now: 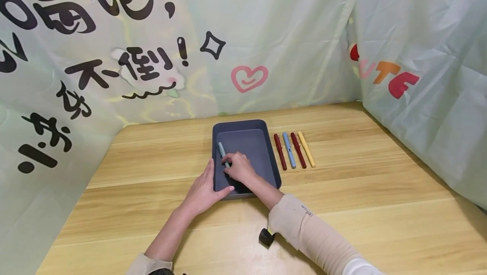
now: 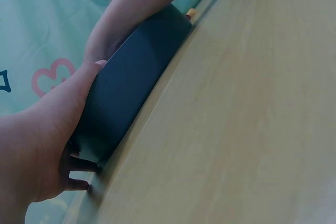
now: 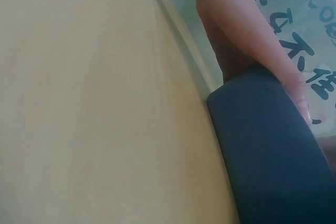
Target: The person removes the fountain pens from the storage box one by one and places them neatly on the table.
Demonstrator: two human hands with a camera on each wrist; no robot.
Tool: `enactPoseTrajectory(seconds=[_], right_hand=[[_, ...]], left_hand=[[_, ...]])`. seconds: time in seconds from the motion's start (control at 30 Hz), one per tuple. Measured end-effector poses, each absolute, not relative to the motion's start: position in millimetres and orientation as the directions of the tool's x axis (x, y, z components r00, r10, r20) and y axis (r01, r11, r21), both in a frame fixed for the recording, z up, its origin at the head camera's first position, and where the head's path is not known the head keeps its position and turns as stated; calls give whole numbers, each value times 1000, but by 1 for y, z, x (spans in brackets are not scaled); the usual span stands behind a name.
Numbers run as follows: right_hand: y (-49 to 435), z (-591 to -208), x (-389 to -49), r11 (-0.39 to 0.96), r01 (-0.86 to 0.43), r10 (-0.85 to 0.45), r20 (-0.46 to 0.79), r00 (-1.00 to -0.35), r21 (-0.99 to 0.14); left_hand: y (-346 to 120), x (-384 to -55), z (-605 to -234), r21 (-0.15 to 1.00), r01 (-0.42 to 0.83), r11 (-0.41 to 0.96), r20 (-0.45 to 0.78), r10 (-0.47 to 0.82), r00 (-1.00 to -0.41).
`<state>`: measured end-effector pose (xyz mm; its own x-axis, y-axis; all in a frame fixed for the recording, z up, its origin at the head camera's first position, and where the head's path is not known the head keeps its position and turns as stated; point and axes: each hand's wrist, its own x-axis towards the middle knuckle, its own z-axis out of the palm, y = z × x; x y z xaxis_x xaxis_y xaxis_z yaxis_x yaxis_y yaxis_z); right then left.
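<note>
A dark grey rectangular tray (image 1: 255,146) lies on the wooden table. Inside it, along the left wall, is a grey pen (image 1: 220,149); my right hand (image 1: 239,168) pinches its lower part, the fingers covering that end. My left hand (image 1: 201,192) holds the tray's near left corner, thumb over the near rim and fingers along the outer left side. In the left wrist view, the tray's near wall (image 2: 131,82) hides the pen and the right fingers. The same near wall (image 3: 268,140) fills the right wrist view's lower right, with the left thumb (image 3: 299,100) over the rim.
Right of the tray, several pens lie side by side: a dark red pen (image 1: 280,152), a light blue pen (image 1: 289,150), another dark red pen (image 1: 298,150) and a yellow pen (image 1: 306,149). Printed cloth (image 1: 304,42) hangs behind the table and at both sides.
</note>
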<state>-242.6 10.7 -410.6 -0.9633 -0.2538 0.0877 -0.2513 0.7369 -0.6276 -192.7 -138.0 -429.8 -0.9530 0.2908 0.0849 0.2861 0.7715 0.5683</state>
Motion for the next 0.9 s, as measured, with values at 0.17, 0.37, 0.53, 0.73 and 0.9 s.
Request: enactPoseTrajectory(seconds=[0.17, 0.37, 0.53, 0.73, 0.9], right_hand=[[13, -410, -243, 689, -225, -234, 81, -969, -689], [13, -409, -244, 662, -192, -210, 67, -975, -724], [14, -407, -243, 655, -179, -199, 62, -978, -734], [14, -408, -245, 646, -171, -193, 58, -980, -744], [15, -407, -244, 632, -170, -201, 51, -978, -756]], left_hand=[[-137, -194, -430, 573, 290, 766, 89, 294, -952], [-138, -193, -431, 566, 294, 770, 95, 293, -951], [-138, -193, -430, 563, 294, 773, 93, 294, -951], [-137, -192, -430, 556, 297, 776, 94, 297, -950], [-138, -192, -429, 561, 294, 774, 90, 296, -951]])
